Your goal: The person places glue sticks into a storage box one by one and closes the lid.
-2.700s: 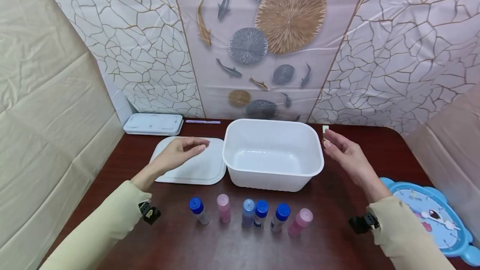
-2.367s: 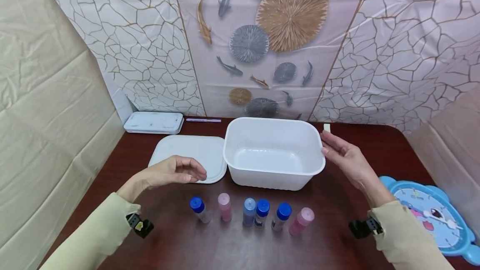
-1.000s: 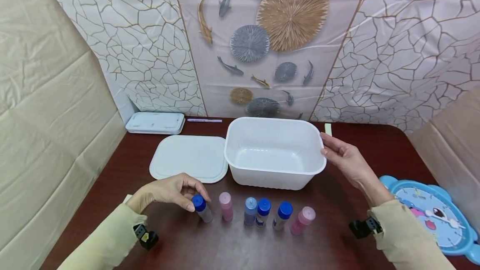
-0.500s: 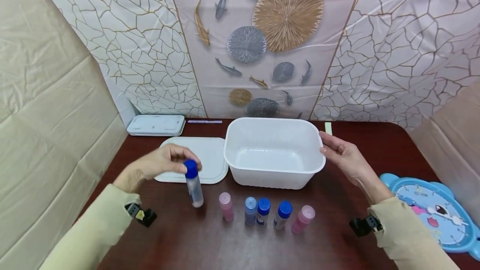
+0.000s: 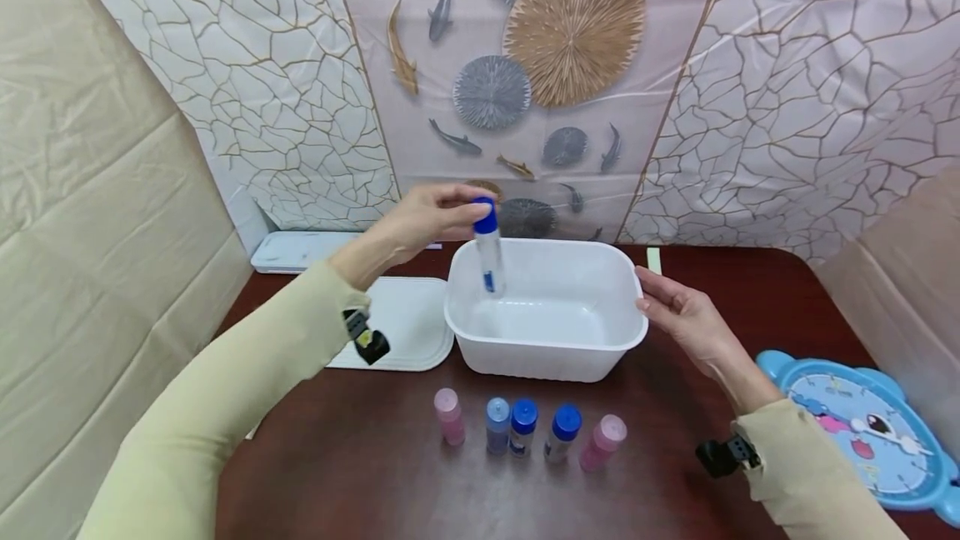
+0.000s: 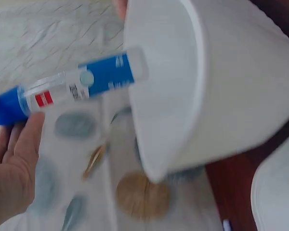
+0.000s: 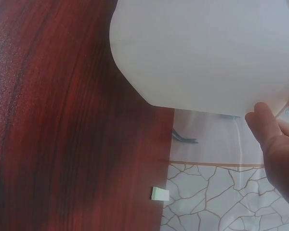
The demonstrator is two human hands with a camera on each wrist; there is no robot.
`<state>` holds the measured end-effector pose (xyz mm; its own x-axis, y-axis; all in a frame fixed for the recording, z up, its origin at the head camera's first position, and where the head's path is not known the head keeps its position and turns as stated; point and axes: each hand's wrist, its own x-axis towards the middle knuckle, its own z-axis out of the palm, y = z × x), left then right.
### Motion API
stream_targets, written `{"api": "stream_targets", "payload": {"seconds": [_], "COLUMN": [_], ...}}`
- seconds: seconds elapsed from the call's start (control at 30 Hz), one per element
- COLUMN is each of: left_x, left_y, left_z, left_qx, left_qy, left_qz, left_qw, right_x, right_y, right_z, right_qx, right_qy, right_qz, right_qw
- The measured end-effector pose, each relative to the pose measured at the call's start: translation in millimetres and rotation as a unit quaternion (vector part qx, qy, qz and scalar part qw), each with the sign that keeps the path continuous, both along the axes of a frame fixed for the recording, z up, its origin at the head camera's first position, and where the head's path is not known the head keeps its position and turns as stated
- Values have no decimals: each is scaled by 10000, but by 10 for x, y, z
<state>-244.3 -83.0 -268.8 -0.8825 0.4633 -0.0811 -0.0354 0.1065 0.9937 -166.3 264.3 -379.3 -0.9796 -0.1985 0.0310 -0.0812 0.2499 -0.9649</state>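
Observation:
My left hand (image 5: pixel 442 211) pinches the blue cap of a clear tube-shaped bottle (image 5: pixel 490 261), which looks like a glue bottle. The bottle hangs nearly upright over the left part of a white plastic box (image 5: pixel 551 361), its lower end below the rim. Red, white and blue label parts show on the bottle (image 6: pixel 82 79) in the left wrist view. Relaxed fingers of my right hand (image 5: pixel 693 319) touch the rim at the box's right end; the right wrist view has those fingers (image 7: pixel 262 122) by the outer wall.
In front of the box stand several bottles: pink ones (image 5: pixel 450 419), blue-capped ones (image 5: pixel 562 433) and a light blue one (image 5: pixel 497 427). A white lid (image 5: pixel 405 327) lies left. Behind are a pencil case (image 5: pixel 300 250) and a pale strip (image 5: pixel 654 259). A blue cartoon clock (image 5: pixel 862 432) lies right.
My left hand reached down to the leftmost blue-capped bottle, took its cap, lifted it and carried it up and right over the box. My right hand moved slightly to the box's rim and stayed there.

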Motion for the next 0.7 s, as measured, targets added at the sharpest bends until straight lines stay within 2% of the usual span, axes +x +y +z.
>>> {"api": "stream_targets", "payload": {"seconds": [0.13, 0.3, 0.5, 0.7], "left_x": [-127, -163, -149, -129], "left_y": [438, 824, 1120, 1331], "left_z": [-112, -312, -527, -714], "left_qx": [-88, -400, -897, -1247], "left_qy": [-139, -335, -375, -350], "left_qz": [171, 108, -61, -24], "left_qw": [9997, 9986, 9952, 9916], "right_x": [10, 6, 10, 21], "right_y": [8, -7, -18, 4], "right_z": [6, 3, -2, 2], "right_qx": [27, 21, 120, 211], "right_qy": [-15, -43, -103, -105], "right_qz": [-12, -44, -104, -136], "right_qw": [10000, 10000, 9998, 9996]}}
